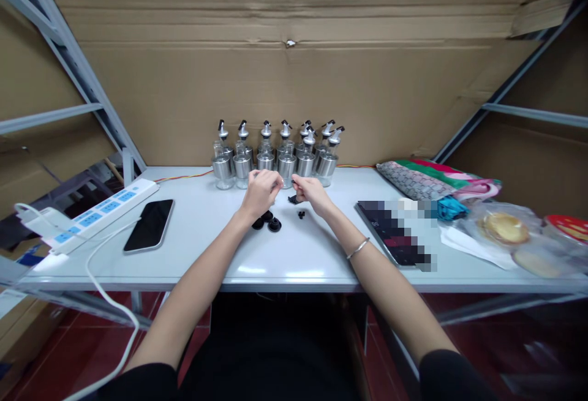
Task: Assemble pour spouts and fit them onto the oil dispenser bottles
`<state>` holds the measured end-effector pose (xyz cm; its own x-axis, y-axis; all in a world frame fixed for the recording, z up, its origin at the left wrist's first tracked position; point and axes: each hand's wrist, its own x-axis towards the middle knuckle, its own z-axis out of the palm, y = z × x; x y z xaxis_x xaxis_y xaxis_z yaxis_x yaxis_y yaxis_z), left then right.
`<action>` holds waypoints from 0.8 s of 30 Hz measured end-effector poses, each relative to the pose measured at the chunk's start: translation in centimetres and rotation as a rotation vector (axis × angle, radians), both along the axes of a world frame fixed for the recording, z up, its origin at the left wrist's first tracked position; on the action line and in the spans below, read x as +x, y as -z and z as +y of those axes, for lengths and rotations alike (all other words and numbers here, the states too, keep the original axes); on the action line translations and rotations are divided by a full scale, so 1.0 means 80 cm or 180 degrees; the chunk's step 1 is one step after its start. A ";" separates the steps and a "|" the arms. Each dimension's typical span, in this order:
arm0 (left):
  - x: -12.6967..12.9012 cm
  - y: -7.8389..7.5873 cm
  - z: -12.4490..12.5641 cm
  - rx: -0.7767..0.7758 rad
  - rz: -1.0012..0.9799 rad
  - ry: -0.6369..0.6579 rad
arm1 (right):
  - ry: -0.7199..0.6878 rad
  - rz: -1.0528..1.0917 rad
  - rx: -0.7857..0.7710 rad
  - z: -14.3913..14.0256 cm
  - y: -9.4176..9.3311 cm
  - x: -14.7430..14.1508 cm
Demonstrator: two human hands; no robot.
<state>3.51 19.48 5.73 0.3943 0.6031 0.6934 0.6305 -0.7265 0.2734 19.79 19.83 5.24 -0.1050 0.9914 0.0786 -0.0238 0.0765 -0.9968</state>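
My left hand (263, 193) is closed, fingertips together, above the table in front of the bottles; what it holds, if anything, is hidden. Close to its right, my right hand (314, 194) pinches a small black part (293, 181) between thumb and fingers. Several round black caps (274, 224) lie below my left hand. Under my right hand lie a black piece (293, 199) and a few tiny black bits (301, 214). Behind both hands stand several glass bottles with metal sleeves (265, 161). Some carry metal pourer spouts with black flip tops (336, 135); others in front have bare necks.
Left on the white table (202, 254) are a power strip (103, 211) with a white cable (94, 275) and a phone (149, 225). To the right lie a tablet-like dark device (390, 232), a patterned bag (413, 180) and wrapped food (505, 228). Cardboard (294, 89) closes the back.
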 end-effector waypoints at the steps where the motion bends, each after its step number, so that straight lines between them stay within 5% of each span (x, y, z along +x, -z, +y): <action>1: -0.001 0.000 0.001 -0.0009 -0.0012 -0.0025 | 0.0000 -0.0006 -0.0027 -0.001 -0.001 0.002; 18: -0.001 0.002 0.001 -0.0048 0.0073 0.0016 | -0.0865 -0.2448 -0.0305 0.003 -0.001 0.055; 24: -0.001 0.001 0.000 -0.0084 0.0097 0.0037 | -0.1143 -0.2662 -0.0093 0.007 0.001 0.055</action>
